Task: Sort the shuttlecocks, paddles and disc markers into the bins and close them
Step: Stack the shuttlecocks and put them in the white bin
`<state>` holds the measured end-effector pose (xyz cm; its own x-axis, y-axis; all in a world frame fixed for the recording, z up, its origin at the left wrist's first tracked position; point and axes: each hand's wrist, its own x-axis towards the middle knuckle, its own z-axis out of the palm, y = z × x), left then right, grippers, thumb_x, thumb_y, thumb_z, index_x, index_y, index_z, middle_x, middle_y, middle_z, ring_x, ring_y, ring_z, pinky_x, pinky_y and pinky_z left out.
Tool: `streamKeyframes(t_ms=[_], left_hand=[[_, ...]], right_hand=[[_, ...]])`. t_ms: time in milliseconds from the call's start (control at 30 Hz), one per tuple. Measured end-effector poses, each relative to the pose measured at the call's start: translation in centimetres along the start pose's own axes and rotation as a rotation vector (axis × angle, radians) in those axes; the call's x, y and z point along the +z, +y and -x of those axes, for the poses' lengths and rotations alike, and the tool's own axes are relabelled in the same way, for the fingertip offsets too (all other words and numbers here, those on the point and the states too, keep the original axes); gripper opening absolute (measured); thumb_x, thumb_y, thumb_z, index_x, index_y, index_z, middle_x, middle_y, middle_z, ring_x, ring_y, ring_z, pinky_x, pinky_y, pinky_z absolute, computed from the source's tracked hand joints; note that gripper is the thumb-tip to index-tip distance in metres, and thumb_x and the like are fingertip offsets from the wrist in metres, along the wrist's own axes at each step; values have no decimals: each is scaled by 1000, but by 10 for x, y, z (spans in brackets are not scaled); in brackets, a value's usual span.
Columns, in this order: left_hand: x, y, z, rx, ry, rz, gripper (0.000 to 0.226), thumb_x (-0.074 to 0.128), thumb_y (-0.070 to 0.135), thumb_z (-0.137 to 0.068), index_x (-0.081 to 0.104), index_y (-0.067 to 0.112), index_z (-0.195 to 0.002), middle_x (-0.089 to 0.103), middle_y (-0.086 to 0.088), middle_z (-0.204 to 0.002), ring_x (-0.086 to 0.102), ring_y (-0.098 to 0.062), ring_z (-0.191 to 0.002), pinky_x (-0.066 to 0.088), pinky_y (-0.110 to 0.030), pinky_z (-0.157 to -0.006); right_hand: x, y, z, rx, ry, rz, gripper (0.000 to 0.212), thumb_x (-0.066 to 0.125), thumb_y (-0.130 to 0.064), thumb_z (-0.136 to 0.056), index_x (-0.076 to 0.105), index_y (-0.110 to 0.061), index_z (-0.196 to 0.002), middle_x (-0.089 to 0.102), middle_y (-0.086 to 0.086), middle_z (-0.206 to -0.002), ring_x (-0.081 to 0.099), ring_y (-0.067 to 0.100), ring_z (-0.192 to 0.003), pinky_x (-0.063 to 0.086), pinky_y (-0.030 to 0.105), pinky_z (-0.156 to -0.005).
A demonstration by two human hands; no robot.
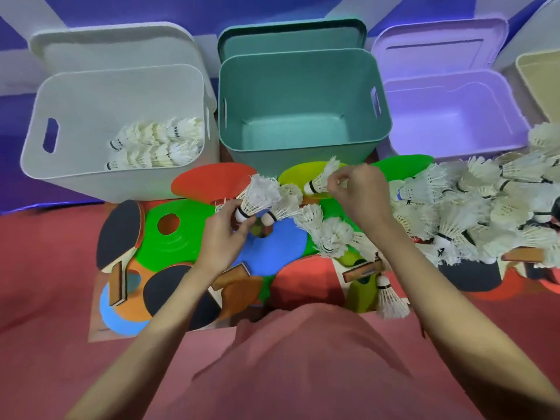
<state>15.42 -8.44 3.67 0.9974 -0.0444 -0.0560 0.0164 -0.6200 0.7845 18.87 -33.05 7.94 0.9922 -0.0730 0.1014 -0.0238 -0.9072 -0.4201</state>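
My left hand (222, 234) grips a white feather shuttlecock (257, 197) by its cork end, above the flat disc markers (172, 234). My right hand (360, 192) pinches a second shuttlecock (321, 178) by its feathers, just in front of the teal bin (303, 153). The white bin (75, 165) at the left holds several shuttlecocks (157, 140). A big heap of shuttlecocks (472, 207) lies at the right. Black-faced paddles (118, 228) lie among the discs.
Three open bins stand in a row at the back, white, teal and a purple bin (454, 140), each with its lid (291, 37) leaning behind it. A beige bin (542, 68) shows at the far right. Discs and paddles overlap on the red floor.
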Motion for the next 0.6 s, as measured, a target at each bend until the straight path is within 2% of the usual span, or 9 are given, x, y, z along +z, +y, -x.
streamKeyframes(t_ms=[100, 167, 267, 333, 400, 467, 533, 600], left_hand=[[-4, 0, -4, 39, -29, -18, 22, 69, 10, -85, 64, 9, -106, 66, 0, -87, 60, -18, -75, 47, -35, -69], [-4, 3, -7, 58, -47, -20, 21, 70, 10, -84, 64, 9, -105, 65, 1, -86, 60, -19, -76, 46, -32, -69], [-1, 7, -12, 86, -96, -5, 22, 70, 21, -83, 63, 10, -101, 67, -7, -83, 61, -27, -74, 49, -42, -68], [2, 9, -16, 109, -153, 16, 28, 71, 25, -81, 62, 9, -103, 67, -9, -83, 61, -28, -75, 50, -42, -69], [4, 13, -18, 177, -208, 16, 35, 74, 21, -79, 61, 8, -109, 65, -4, -82, 58, -22, -73, 48, -36, -69], [5, 18, -20, 241, -257, 27, 47, 75, 16, -76, 56, 7, -118, 63, 2, -91, 57, -12, -80, 44, -25, -69], [6, 23, -22, 241, -284, 82, 55, 75, 5, -77, 49, 6, -125, 61, 4, -99, 53, -1, -87, 41, -13, -72], [7, 27, -25, 216, -289, 181, 56, 73, 2, -78, 45, 6, -126, 58, 8, -102, 52, 0, -93, 41, -11, -80]], right_hand=[[-22, -8, 12, -200, 223, -189, 11, 66, -15, -83, 73, -10, -75, 61, -2, -61, 50, 16, -57, 37, 24, -57], [-22, -11, 19, -274, 275, -263, 11, 67, -14, -83, 72, -9, -75, 60, -1, -61, 46, 14, -55, 38, 26, -57], [-10, -17, 28, -327, 208, -380, 9, 69, -11, -84, 71, -7, -76, 65, -1, -69, 40, 6, -59, 38, 22, -65], [1, -21, 34, -338, 118, -440, 9, 69, -11, -84, 72, -7, -77, 67, 2, -71, 41, 4, -61, 41, 23, -67], [14, -25, 38, -361, 40, -459, 8, 68, -10, -84, 72, -5, -79, 68, 4, -74, 40, -1, -66, 41, 21, -71], [21, -30, 41, -372, -27, -494, 8, 67, -10, -85, 72, -5, -82, 70, 4, -78, 43, -2, -70, 39, 19, -76], [19, -32, 41, -358, -56, -546, 12, 65, -14, -87, 73, -5, -87, 72, 3, -84, 55, 6, -75, 41, 18, -79], [10, -29, 40, -311, -25, -564, 19, 61, -20, -90, 74, -7, -92, 72, 2, -91, 61, 10, -84, 41, 18, -81]])
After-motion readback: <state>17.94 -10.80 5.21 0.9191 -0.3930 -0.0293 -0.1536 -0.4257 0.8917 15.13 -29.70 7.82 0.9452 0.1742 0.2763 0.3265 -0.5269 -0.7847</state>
